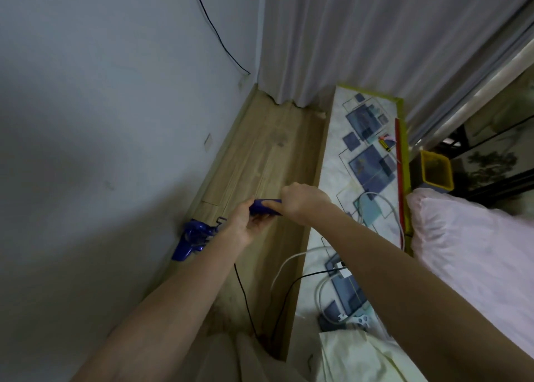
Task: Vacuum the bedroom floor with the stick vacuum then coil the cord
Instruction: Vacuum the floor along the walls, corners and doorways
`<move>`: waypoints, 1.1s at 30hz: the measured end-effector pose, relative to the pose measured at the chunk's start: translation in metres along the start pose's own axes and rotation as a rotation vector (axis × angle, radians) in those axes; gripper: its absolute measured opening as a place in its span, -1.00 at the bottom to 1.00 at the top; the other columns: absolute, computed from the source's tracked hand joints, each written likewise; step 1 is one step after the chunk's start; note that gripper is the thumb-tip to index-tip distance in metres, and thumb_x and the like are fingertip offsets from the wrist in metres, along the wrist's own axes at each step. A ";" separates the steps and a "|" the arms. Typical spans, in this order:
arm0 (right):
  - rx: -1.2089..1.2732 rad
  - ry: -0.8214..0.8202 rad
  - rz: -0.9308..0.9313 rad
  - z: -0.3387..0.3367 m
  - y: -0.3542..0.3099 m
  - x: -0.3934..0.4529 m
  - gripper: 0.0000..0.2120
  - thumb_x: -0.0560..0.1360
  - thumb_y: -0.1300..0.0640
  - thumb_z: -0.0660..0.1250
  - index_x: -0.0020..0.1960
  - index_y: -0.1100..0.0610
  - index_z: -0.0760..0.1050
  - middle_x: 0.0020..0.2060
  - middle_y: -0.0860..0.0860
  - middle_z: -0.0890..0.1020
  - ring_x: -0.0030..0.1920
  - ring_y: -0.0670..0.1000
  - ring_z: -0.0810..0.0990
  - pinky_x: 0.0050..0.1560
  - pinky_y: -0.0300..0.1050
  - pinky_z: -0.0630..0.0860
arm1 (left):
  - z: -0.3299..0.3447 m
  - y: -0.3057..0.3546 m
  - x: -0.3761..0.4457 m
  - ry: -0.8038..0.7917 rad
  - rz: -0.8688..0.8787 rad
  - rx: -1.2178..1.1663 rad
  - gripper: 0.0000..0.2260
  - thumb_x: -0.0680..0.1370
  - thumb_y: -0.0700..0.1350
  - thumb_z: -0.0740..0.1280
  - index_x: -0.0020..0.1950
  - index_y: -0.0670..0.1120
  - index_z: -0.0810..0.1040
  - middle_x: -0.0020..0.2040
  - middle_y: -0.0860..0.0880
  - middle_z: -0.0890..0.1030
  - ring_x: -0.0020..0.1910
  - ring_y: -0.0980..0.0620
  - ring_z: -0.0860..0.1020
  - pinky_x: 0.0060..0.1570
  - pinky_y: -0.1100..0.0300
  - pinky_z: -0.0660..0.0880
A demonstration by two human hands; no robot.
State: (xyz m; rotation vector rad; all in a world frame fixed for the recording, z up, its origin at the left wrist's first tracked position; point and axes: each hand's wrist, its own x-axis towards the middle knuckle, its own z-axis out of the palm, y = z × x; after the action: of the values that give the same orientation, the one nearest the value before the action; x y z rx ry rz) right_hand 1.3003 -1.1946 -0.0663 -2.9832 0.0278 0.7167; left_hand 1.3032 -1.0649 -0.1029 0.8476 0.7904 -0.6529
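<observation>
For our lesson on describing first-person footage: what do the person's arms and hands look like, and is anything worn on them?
Both forearms are bare right down to the frame's bottom edge; no sleeves show. The left hand and right hand wear no gloves, and no watch, bracelet or ring is visible on either wrist or hand. No markings can be made out in this slightly blurred view.

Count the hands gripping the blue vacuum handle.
2: left hand grips it from below, right hand from above, on the blue vacuum handle; most of the handle is hidden.
</observation>
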 end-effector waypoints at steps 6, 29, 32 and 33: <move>0.063 -0.029 0.014 0.001 0.000 -0.022 -0.44 0.58 -0.33 0.01 -0.27 0.11 0.40 -0.38 0.02 0.50 -0.40 -0.02 0.47 -0.33 -0.15 0.42 | -0.004 -0.009 -0.005 -0.064 -0.021 0.074 -0.81 0.63 -0.18 0.22 0.19 -0.24 0.35 -0.02 -0.28 0.52 -0.09 -0.17 0.57 -0.07 -0.02 0.54; 0.016 -0.022 0.050 0.006 0.007 -0.019 -0.36 0.54 -0.39 0.02 -0.32 0.14 0.44 -0.41 0.02 0.50 -0.42 -0.01 0.47 -0.35 -0.12 0.42 | 0.001 -0.012 -0.011 -0.071 -0.071 -0.015 -0.79 0.63 -0.20 0.20 0.23 -0.22 0.30 -0.05 -0.28 0.48 -0.05 -0.19 0.54 0.06 -0.07 0.51; 0.013 -0.016 0.044 0.006 0.007 -0.013 -0.37 0.55 -0.38 0.00 -0.28 0.13 0.47 -0.38 0.02 0.52 -0.39 0.00 0.51 -0.28 -0.09 0.49 | 0.005 -0.009 -0.004 -0.031 -0.046 -0.010 -0.82 0.63 -0.21 0.21 0.19 -0.23 0.31 -0.07 -0.28 0.48 -0.11 -0.18 0.53 0.07 -0.08 0.51; 0.017 -0.012 0.048 0.005 0.011 -0.013 -0.37 0.55 -0.38 0.00 -0.27 0.13 0.47 -0.38 0.02 0.53 -0.38 0.00 0.52 -0.26 -0.08 0.51 | 0.009 -0.009 -0.002 -0.025 -0.041 -0.006 -0.83 0.63 -0.21 0.20 0.17 -0.23 0.31 -0.07 -0.28 0.48 -0.12 -0.19 0.53 0.06 -0.07 0.51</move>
State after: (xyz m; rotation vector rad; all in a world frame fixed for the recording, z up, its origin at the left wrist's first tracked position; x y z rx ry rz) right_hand 1.2864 -1.2050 -0.0656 -2.9709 0.1049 0.7358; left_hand 1.2981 -1.0770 -0.1015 0.8178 0.7884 -0.6963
